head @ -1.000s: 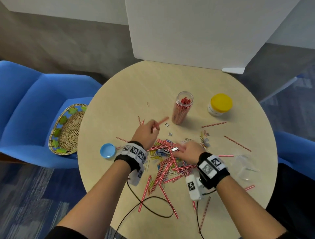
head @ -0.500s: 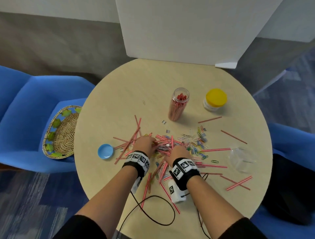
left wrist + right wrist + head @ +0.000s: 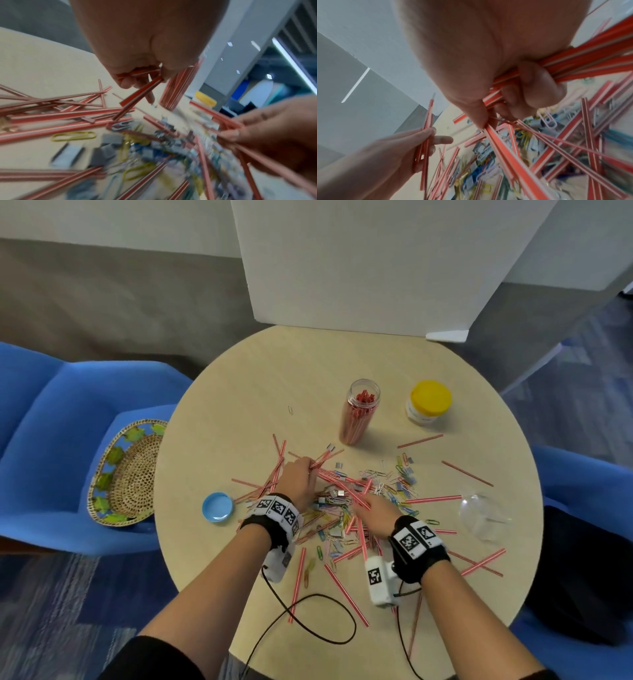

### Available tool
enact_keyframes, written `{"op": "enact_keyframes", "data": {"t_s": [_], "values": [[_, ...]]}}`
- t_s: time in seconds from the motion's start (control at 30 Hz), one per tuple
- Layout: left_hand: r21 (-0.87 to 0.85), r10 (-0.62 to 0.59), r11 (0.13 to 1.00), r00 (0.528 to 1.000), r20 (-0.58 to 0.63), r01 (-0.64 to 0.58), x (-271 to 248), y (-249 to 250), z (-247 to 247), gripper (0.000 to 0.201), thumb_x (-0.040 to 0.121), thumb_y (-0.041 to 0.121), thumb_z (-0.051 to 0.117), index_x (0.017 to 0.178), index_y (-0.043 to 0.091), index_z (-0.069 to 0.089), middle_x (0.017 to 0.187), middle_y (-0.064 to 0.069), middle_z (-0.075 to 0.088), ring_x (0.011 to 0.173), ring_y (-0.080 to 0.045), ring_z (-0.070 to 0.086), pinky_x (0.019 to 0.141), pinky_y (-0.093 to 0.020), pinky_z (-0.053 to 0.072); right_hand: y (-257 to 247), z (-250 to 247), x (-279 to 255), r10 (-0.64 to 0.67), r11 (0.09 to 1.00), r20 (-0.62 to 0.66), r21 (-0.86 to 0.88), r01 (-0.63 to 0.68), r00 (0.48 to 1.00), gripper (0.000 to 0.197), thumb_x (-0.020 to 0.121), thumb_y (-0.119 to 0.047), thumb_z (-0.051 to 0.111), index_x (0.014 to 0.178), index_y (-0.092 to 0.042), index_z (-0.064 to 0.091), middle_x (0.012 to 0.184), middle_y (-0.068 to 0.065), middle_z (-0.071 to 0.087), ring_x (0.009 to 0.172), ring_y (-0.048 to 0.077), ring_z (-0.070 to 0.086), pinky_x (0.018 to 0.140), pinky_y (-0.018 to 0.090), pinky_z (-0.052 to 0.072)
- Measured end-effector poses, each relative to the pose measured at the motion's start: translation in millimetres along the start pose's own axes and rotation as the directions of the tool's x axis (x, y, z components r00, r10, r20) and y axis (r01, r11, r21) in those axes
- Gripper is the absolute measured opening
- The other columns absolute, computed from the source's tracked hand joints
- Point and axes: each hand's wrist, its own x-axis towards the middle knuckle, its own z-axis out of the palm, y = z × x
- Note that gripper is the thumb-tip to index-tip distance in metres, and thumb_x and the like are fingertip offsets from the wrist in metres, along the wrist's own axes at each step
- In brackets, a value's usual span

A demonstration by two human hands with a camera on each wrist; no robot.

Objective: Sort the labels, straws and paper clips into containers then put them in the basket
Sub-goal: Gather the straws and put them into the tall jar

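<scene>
We see a round wooden table (image 3: 239,392) with blue chairs (image 3: 61,405) either side, a white partition (image 3: 359,261) behind it, and grey floor (image 3: 102,302).

The head camera looks down from above on the whole round table (image 3: 342,364), from some height. The left wrist camera sits very close under the left hand (image 3: 145,40) and faces along its fingers. The right wrist camera does the same under the right hand (image 3: 488,54). All three views share the straws (image 3: 346,489) pile.
</scene>
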Motion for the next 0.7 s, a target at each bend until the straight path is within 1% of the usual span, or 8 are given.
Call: {"op": "enact_keyframes", "data": {"t_s": [0.07,0.17,0.27,0.4,0.5,0.57,0.63,0.7], "values": [[-0.157,-0.018,0.987,1.000,-0.021,0.015,0.3,7.4,-9.7,0.026,0.105,0.023,0.034,0.107,0.007,0.054,0.091,-0.005,0.065,0.076,-0.022,0.060,0.064,-0.028,0.043,5.5,-4.9,2.7,-0.047,0.999,-0.017,-0.013,0.047,0.999,0.046,0.105,-0.036,0.041,0.143,-0.011,0.045,0.119,0.009,0.062,0.097,0.021,0.060,0.078,0.029,0.048],[-0.330,-0.017,0.944,0.999,-0.044,0.002,3.9,20.3,-21.9,0.023,0.106,0.025,0.029,0.094,0.016,0.047,0.082,0.000,0.066,0.065,-0.019,0.057,0.064,-0.033,0.044,7.3,-12.3,5.5,-0.090,0.996,-0.064,0.016,0.091,0.994,0.044,0.105,-0.035,0.041,0.136,-0.005,0.050,0.092,-0.005,0.052,0.078,0.013,0.047,0.061,0.022,0.034],[-0.530,-0.012,0.847,0.995,-0.095,-0.040,10.7,37.1,-33.0,0.023,0.106,0.025,0.030,0.087,0.021,0.043,0.067,0.005,0.049,0.057,-0.014,0.040,0.060,-0.032,0.036,10.1,-17.7,5.0,-0.128,0.984,-0.101,0.113,0.139,0.987,0.039,0.105,-0.033,0.042,0.132,-0.007,0.054,0.082,-0.013,0.051,0.070,0.004,0.047,0.070,0.024,0.039],[-0.832,-0.056,0.550,0.991,-0.119,-0.069,26.1,72.3,-59.1,0.025,0.104,0.009,0.031,0.091,0.017,0.051,0.059,0.009,0.033,0.051,-0.008,0.029,0.055,-0.025,0.028,13.7,-24.6,-0.8,-0.151,0.923,-0.143,0.333,0.191,0.978,0.021,0.105,-0.026,0.043,0.106,-0.018,0.062,0.063,-0.005,0.056,0.055,0.010,0.051,0.060,0.030,0.044],[-0.967,-0.061,0.242,0.994,-0.092,-0.075,42.7,103.2,-87.7,0.021,0.094,0.003,0.037,0.082,0.016,0.048,0.059,0.006,0.028,0.051,-0.009,0.022,0.053,-0.026,0.018,12.9,-28.4,-1.0,-0.088,0.875,-0.208,0.450,0.175,0.974,0.026,0.106,-0.024,0.039,0.107,-0.016,0.064,0.063,-0.010,0.049,0.048,-0.003,0.047,0.050,0.016,0.039],[-0.996,-0.062,0.053,0.995,-0.075,-0.072,53.9,120.8,-105.3,0.018,0.090,0.010,0.043,0.074,0.018,0.043,0.055,0.008,0.028,0.050,-0.009,0.019,0.052,-0.025,0.016,14.2,-29.9,1.2,-0.050,0.809,-0.215,0.563,0.166,0.975,0.030,0.106,-0.022,0.037,0.112,-0.007,0.062,0.059,-0.011,0.046,0.053,0.005,0.047,0.056,0.021,0.044],[-0.997,-0.063,-0.004,0.995,-0.079,-0.079,65.0,135.9,-118.0,0.031,0.094,0.020,0.048,0.065,0.021,0.035,0.052,0.009,0.027,0.048,-0.009,0.018,0.051,-0.024,0.017,16.3,-30.8,2.9,-0.031,0.745,-0.213,0.646,0.165,0.977,0.032,0.107,-0.022,0.036,0.114,-0.003,0.060,0.053,-0.009,0.046,0.058,0.013,0.050,0.068,0.033,0.050],[-0.993,-0.075,0.055,0.992,-0.104,-0.100,75.1,150.9,-125.1,0.043,0.097,0.028,0.052,0.060,0.022,0.031,0.050,0.009,0.026,0.047,-0.010,0.019,0.051,-0.025,0.019,18.5,-31.7,3.1,-0.001,0.645,-0.199,0.749,0.153,0.980,0.029,0.107,-0.022,0.036,0.115,-0.005,0.058,0.051,-0.008,0.045,0.055,0.014,0.051,0.068,0.038,0.053]]}}
